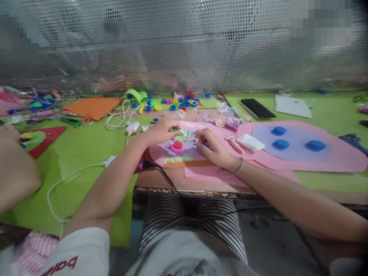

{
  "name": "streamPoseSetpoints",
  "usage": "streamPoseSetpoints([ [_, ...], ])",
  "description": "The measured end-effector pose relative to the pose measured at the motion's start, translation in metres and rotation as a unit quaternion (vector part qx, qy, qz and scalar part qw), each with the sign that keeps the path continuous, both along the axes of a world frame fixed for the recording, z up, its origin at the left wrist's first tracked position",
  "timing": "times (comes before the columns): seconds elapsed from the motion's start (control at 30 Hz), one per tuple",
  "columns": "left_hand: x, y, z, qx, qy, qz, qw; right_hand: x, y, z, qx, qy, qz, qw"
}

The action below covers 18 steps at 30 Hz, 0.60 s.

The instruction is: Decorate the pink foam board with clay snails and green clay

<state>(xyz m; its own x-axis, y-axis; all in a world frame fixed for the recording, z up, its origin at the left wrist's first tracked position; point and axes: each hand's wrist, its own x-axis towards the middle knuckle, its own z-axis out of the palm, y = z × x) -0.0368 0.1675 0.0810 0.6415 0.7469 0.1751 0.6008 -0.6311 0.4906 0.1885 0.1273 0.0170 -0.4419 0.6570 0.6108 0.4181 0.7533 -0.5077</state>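
Observation:
My left hand point(161, 133) is over a pink and lilac paper cutout point(189, 151), its thumb against a small light green piece point(181, 135) that it seems to pinch. From the other side my right hand point(214, 147) comes close with fingers curled at the edge of a pale, clear-looking bit. What exactly the right fingertips hold is too small to make out. Just below, on the cutout, lie a red cap point(178, 145) and a bright pink snail-like figure point(176, 149). Along the cutout's lower edge runs an orange strip point(192, 163).
On the right, a larger pink cutout point(342, 153) carries blue caps point(281, 144). Between lie a white packet point(250, 142) and a pale pink figure point(235, 145). A black phone point(257, 108), coloured caps point(172, 107) and orange paper point(93, 107) lie behind. White cable point(74, 168) crosses left, near another person's arm point(17, 172).

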Motion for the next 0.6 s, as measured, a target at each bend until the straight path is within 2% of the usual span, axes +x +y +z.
streamPoseSetpoints([
  [0.3,0.005,-0.006,0.003,-0.040,-0.030,0.008,0.999,-0.001,-0.004,0.001,0.002,0.022,0.033,0.999],
  [0.6,0.008,-0.012,0.001,-0.020,-0.017,-0.025,0.999,-0.004,-0.005,0.000,0.086,-0.021,0.036,0.995],
])
